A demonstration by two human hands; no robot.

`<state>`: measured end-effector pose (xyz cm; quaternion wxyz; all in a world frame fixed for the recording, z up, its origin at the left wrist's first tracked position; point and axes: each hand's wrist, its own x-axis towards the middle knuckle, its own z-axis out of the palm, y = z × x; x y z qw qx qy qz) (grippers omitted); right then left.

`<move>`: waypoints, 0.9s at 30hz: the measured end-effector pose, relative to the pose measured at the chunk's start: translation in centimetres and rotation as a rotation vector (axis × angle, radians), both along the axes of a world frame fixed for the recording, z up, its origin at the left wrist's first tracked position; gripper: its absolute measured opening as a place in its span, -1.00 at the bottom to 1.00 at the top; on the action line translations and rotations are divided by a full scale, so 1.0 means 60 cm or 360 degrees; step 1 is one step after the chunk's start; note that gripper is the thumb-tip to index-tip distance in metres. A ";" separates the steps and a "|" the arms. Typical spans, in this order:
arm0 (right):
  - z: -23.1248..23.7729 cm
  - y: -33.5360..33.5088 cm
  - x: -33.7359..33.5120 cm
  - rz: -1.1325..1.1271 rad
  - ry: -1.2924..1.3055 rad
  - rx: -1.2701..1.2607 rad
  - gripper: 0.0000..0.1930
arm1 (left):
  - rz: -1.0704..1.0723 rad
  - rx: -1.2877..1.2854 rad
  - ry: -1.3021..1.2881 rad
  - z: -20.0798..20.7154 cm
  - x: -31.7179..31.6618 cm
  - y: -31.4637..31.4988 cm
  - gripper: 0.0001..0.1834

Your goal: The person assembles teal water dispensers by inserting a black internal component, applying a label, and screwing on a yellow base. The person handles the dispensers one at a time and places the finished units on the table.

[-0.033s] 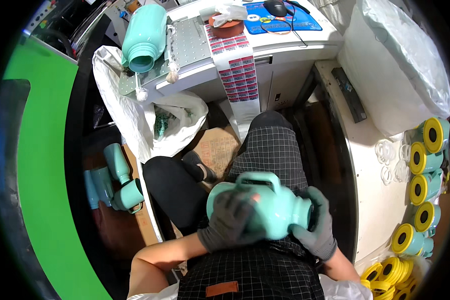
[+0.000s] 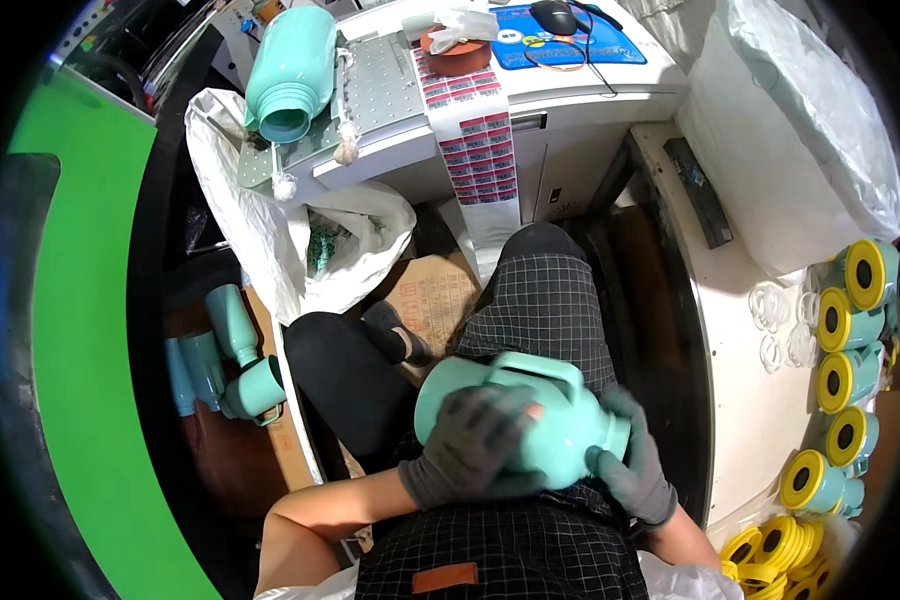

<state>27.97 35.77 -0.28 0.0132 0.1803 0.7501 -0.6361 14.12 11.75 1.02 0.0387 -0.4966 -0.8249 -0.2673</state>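
A mint-green plastic jug (image 2: 560,440) with a side handle lies on its side across my lap, its neck pointing right. My left hand (image 2: 475,435), in a grey glove, is closed over the jug's body below the handle. Around the neck and mouth curls my right hand (image 2: 635,465), also gloved in grey, thumb on the near side and fingers on the far side. The jug's mouth is mostly hidden by that hand. Beneath the jug is a black checked apron (image 2: 540,300).
Another mint-green jug (image 2: 295,75) lies on the perforated metal plate (image 2: 385,90) of the white desk ahead. A label strip (image 2: 485,160) hangs off its edge. More jugs (image 2: 232,325) sit in a box at left. Yellow-rimmed jugs (image 2: 840,380) line the right bench (image 2: 735,420), beside white rings (image 2: 770,305).
The jug has turned slightly on my lap, its handle and neck now a little lower and further right. My right hand has shifted slightly down with the neck.
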 end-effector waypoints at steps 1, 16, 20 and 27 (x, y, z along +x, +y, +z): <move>-0.023 0.005 0.013 -0.0062 -0.0153 -0.0295 -0.36 | -0.0182 0.0060 0.0047 0.018 -0.011 0.016 -0.19; -0.118 0.039 -0.011 -0.0438 0.0614 0.0560 0.22 | 0.0930 0.1236 -0.1142 -0.136 -0.483 0.116 -0.55; -0.118 0.029 -0.035 -0.0537 0.0730 0.0796 0.18 | 0.1019 0.0785 -0.0592 -0.075 -0.475 0.116 -0.55; -0.119 0.016 -0.025 -0.0470 0.0582 0.0499 0.25 | 0.1001 0.0858 -0.0414 -0.092 -0.487 0.090 -0.76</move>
